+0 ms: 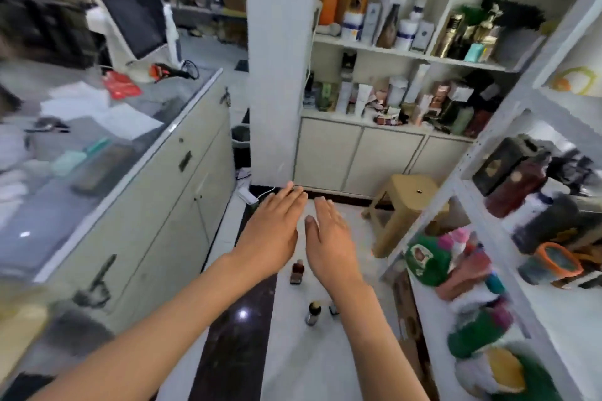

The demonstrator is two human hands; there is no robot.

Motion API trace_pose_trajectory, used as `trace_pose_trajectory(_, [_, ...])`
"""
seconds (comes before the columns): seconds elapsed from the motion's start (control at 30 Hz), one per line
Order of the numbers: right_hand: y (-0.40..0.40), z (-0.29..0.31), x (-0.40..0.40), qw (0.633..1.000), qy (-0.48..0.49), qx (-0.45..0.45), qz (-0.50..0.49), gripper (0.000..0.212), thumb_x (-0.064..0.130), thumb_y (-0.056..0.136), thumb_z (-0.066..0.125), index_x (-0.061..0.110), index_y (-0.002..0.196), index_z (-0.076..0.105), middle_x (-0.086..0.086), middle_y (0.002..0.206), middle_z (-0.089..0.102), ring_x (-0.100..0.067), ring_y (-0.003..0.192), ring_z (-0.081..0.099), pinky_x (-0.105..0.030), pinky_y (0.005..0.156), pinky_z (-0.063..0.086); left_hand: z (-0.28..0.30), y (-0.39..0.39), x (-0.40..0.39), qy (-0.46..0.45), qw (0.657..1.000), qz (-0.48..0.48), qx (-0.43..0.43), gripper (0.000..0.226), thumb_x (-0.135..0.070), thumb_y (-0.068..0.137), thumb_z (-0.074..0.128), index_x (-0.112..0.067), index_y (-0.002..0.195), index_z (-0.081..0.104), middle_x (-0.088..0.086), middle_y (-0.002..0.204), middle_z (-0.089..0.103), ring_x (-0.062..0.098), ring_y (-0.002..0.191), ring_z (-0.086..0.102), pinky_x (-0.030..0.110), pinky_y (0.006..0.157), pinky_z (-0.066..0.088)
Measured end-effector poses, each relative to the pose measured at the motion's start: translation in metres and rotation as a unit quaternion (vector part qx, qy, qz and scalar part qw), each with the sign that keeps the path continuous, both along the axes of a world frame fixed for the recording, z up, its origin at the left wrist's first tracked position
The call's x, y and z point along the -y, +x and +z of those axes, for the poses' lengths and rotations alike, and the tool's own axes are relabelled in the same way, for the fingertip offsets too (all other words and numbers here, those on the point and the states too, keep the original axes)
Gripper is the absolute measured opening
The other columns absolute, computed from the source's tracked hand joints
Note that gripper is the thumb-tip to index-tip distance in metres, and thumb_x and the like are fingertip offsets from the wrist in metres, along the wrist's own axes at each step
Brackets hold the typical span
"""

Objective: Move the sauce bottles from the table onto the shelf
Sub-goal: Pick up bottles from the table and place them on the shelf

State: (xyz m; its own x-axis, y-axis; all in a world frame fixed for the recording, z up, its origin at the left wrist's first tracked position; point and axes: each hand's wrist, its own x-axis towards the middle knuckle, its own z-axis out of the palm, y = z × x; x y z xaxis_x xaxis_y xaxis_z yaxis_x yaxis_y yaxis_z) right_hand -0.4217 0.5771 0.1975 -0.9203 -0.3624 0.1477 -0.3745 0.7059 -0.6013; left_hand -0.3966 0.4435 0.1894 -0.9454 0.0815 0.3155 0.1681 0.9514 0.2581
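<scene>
My left hand (272, 231) and my right hand (329, 239) are stretched out side by side over the floor, palms down, fingers straight, holding nothing. Below them on the white floor stand small bottles: a brown one (297, 272) between my wrists, a dark-capped one (313, 312) nearer to me, and a third (333, 309) half hidden by my right forearm. The white metal shelf (469, 166) rises on my right, with dark red and black sauce bottles (518, 185) on its middle level. The picture is blurred.
A glass-topped counter (136, 153) with papers and a monitor (136, 21) runs along my left. Ahead stand a white pillar (277, 75) and a wall shelf of cosmetics (404, 98). A tan plastic stool (410, 202) stands beside the shelf. Packets and jars (456, 267) fill the lower shelf.
</scene>
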Motion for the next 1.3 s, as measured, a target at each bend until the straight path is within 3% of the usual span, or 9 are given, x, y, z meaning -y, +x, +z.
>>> trace_pose_trajectory(0.2, [0.081,0.009,0.186,0.986,-0.043,0.002,0.158,0.045,0.019,0.104,0.041,0.007,0.147,0.042,-0.011,0.152,0.042,-0.024,0.145,0.032,-0.04,0.119,0.025,0.004,0.122,0.164,0.039,0.986,0.159,-0.018,0.061,-0.009,0.094,0.037,-0.006,0.152,0.018,0.009,0.16,0.016,0.021,0.149,0.004,0.032,0.121,0.003])
trace_pose_trajectory(0.33, [0.146,0.0,0.293,0.967,-0.044,0.014,0.25,0.045,0.022,0.104,0.042,0.008,0.147,0.041,-0.011,0.152,0.043,-0.022,0.144,0.033,-0.035,0.12,0.023,-0.005,0.205,0.252,0.072,0.965,0.25,-0.031,0.062,-0.005,0.093,0.039,-0.005,0.151,0.019,0.009,0.16,0.016,0.02,0.149,0.003,0.03,0.12,0.001])
trace_pose_trajectory(0.53, [0.244,-0.032,0.43,0.933,-0.018,0.041,0.357,0.047,0.024,0.103,0.045,0.012,0.147,0.041,-0.007,0.153,0.041,-0.018,0.146,0.027,-0.026,0.116,0.019,-0.048,0.343,0.361,0.145,0.899,0.413,-0.023,0.062,-0.003,0.091,0.043,-0.006,0.151,0.024,0.007,0.159,0.023,0.018,0.149,0.006,0.037,0.12,0.015])
trace_pose_trajectory(0.7, [0.322,-0.058,0.512,0.899,0.006,0.088,0.428,0.049,0.028,0.102,0.046,0.012,0.148,0.041,-0.005,0.155,0.04,-0.015,0.147,0.026,-0.028,0.117,0.02,-0.073,0.427,0.418,0.177,0.851,0.495,-0.028,0.062,-0.005,0.092,0.046,-0.007,0.151,0.026,0.006,0.159,0.024,0.016,0.149,0.007,0.027,0.119,0.009])
trace_pose_trajectory(0.9, [0.377,-0.079,0.576,0.868,0.032,0.125,0.48,0.05,0.028,0.101,0.048,0.011,0.147,0.042,-0.007,0.152,0.044,-0.02,0.143,0.034,-0.03,0.114,0.028,-0.093,0.483,0.471,0.219,0.781,0.583,-0.035,0.058,-0.011,0.094,0.047,-0.011,0.15,0.03,0.005,0.158,0.027,0.016,0.149,0.01,0.029,0.118,0.014])
trace_pose_trajectory(1.0, [0.387,-0.088,0.604,0.863,0.032,0.156,0.479,0.05,0.029,0.1,0.049,0.014,0.148,0.042,-0.006,0.15,0.046,-0.021,0.14,0.039,-0.033,0.111,0.033,-0.101,0.498,0.495,0.247,0.742,0.621,-0.045,0.055,-0.009,0.092,0.05,-0.008,0.146,0.037,0.009,0.153,0.035,0.021,0.146,0.02,0.028,0.115,0.018])
trace_pose_trajectory(1.17, [0.392,-0.099,0.658,0.854,0.024,0.193,0.482,0.047,0.029,0.099,0.049,0.022,0.145,0.043,-0.002,0.141,0.054,-0.021,0.129,0.05,-0.026,0.094,0.038,-0.107,0.503,0.546,0.301,0.674,0.67,-0.085,0.045,-0.007,0.09,0.054,-0.01,0.135,0.049,0.007,0.14,0.049,0.022,0.128,0.044,0.014,0.092,0.026])
trace_pose_trajectory(1.3, [0.391,-0.101,0.718,0.848,-0.011,0.226,0.479,0.044,0.023,0.099,0.049,0.02,0.142,0.045,-0.002,0.139,0.056,-0.021,0.128,0.051,-0.034,0.103,0.042,-0.108,0.501,0.6,0.314,0.638,0.697,-0.096,0.04,-0.011,0.093,0.053,-0.008,0.133,0.051,0.009,0.138,0.051,0.024,0.125,0.048,0.025,0.097,0.034])
